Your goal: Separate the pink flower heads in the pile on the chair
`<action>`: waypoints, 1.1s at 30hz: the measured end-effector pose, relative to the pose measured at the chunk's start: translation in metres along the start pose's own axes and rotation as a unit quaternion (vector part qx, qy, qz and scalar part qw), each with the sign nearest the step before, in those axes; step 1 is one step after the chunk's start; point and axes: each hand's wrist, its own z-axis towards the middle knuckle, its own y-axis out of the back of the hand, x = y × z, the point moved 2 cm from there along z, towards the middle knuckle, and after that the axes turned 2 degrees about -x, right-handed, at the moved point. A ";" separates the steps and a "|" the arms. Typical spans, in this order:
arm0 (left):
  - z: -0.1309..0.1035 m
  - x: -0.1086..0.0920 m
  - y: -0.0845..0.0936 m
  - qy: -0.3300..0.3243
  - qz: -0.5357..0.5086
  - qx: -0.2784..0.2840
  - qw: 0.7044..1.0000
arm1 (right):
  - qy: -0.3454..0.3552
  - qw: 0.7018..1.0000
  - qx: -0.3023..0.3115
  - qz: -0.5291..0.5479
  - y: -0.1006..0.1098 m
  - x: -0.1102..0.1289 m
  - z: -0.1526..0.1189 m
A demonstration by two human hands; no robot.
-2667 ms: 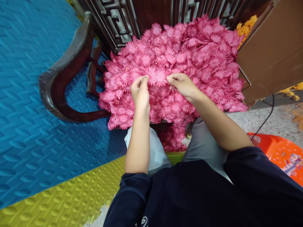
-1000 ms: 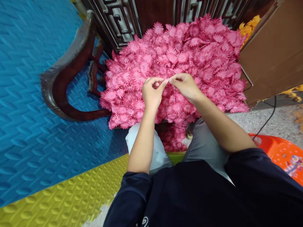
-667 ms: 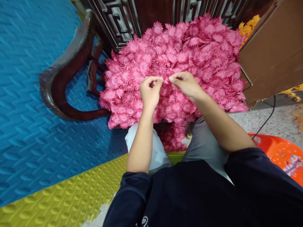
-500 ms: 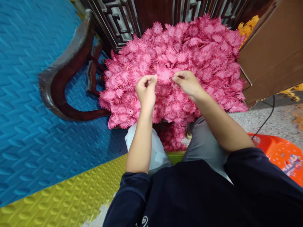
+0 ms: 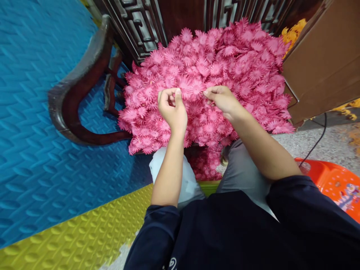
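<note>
A large heap of pink artificial flower heads (image 5: 242, 71) lies before me, each a flat layer of pointed petals. My left hand (image 5: 173, 107) is closed in a pinch at the edge of one pink flower (image 5: 184, 84), held above the heap. Thumb and forefinger of my right hand (image 5: 223, 100) are pinched together beside another pink flower (image 5: 197, 87), gripping its right edge. The two flowers sit side by side between my hands and seem to overlap a little. The fingertip contact is small and partly hidden.
A dark carved wooden armrest (image 5: 75, 86) curves at the left, over blue matting (image 5: 28, 131). A cardboard box (image 5: 323, 56) stands at the right, with orange flowers (image 5: 294, 35) behind it. An orange plastic stool (image 5: 334, 183) is at lower right. More pink flowers (image 5: 206, 163) lie below, between my knees.
My left hand has shifted slightly left and turned. The single pink shape between my hands now appears as two flowers side by side. My right hand has barely moved.
</note>
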 end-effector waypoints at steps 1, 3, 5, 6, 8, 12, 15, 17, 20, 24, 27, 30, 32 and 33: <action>-0.001 -0.002 0.000 -0.005 0.001 0.002 1.000 | 0.008 1.000 -0.004 -0.009 0.001 -0.001 0.001; -0.003 -0.006 -0.001 -0.009 0.005 0.007 1.000 | 0.054 0.997 -0.024 -0.040 0.004 -0.002 0.004; -0.005 -0.007 -0.001 -0.008 0.008 0.008 1.000 | 0.107 0.990 -0.046 -0.079 0.006 -0.004 0.007; -0.005 -0.008 -0.002 -0.007 0.007 0.008 1.000 | 0.127 0.985 -0.055 -0.099 0.007 -0.005 0.008; -0.007 -0.008 -0.003 -0.008 0.004 0.004 1.000 | 0.154 0.977 -0.071 -0.130 0.007 -0.007 0.010; -0.011 -0.009 -0.006 -0.007 0.007 0.001 1.000 | 0.170 0.969 -0.083 -0.157 0.007 -0.011 0.013; -0.012 -0.011 -0.006 -0.006 -0.012 0.002 1.000 | 0.181 0.966 -0.087 -0.161 0.014 -0.020 0.023; -0.007 -0.008 -0.002 0.001 -0.044 -0.031 0.999 | 0.171 0.964 -0.126 -0.157 0.027 -0.028 0.033; 0.010 0.007 0.011 0.036 -0.070 -0.096 0.992 | 0.122 0.970 -0.174 -0.118 0.047 -0.035 0.044; 0.033 0.041 0.024 0.077 -0.019 -0.125 0.989 | 0.140 0.979 -0.144 -0.045 0.047 -0.023 0.032; 0.037 0.060 0.024 0.085 0.011 -0.106 0.991 | 0.133 0.985 -0.110 -0.021 0.026 -0.012 0.015; 0.030 0.060 0.019 0.097 -0.012 -0.049 0.994 | 0.098 0.993 -0.060 0.018 0.007 -0.008 0.004; 0.023 0.049 0.014 0.091 -0.041 0.000 0.995 | 0.079 0.995 -0.037 0.046 0.000 -0.007 0.001; 0.019 0.041 0.011 0.085 -0.050 0.028 0.995 | 0.069 0.996 -0.027 0.057 -0.001 -0.007 0.000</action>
